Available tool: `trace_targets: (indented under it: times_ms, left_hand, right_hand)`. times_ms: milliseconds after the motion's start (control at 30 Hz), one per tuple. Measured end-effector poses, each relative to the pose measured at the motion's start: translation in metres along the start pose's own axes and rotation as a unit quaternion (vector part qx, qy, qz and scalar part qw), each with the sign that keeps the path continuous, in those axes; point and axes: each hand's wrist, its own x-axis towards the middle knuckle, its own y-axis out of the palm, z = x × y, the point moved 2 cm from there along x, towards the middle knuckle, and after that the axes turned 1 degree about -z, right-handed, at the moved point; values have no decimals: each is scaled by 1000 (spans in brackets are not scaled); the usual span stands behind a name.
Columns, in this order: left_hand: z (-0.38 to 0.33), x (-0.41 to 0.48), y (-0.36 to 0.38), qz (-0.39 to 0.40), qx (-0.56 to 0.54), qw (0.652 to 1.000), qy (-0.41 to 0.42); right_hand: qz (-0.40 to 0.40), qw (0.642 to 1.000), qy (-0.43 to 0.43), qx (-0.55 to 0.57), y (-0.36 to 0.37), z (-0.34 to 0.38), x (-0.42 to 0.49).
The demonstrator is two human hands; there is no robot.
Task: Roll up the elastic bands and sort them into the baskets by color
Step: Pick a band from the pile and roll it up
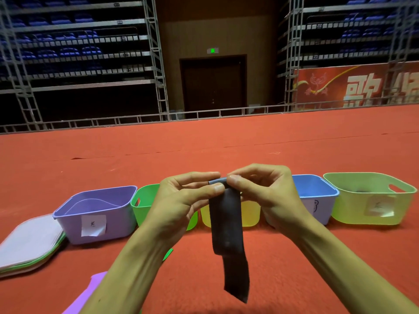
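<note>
A dark blue-grey elastic band point(226, 223) hangs in front of me, its top edge folded over into a small roll. My left hand point(181, 200) and my right hand point(265, 193) both pinch that rolled top edge between thumb and fingers. The rest of the band dangles down above the red carpet. Behind the hands stands a row of baskets: purple point(95, 214), green point(142, 205), yellow point(249, 214), blue point(317, 196) and light green point(371, 200). The yellow and green baskets are partly hidden by my hands.
A stack of flat lids point(29, 241) lies at the left on the carpet point(294, 268). A purple band point(90, 293) lies at the bottom left and a scrap of green band point(168, 253) shows under my left forearm. Metal railings stand far behind.
</note>
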Motion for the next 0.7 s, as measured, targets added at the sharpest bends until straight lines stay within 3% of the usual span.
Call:
trace_targets:
  times_ms: [300,700]
  left_hand:
    - [1,1,4,50,24,998,-25]
    - [8,3,3,22,23,999,10]
  right_hand:
    - [-11,998,-52,34,-7,-1,1]
    - [44,999,-23,20,-14,-7,-2]
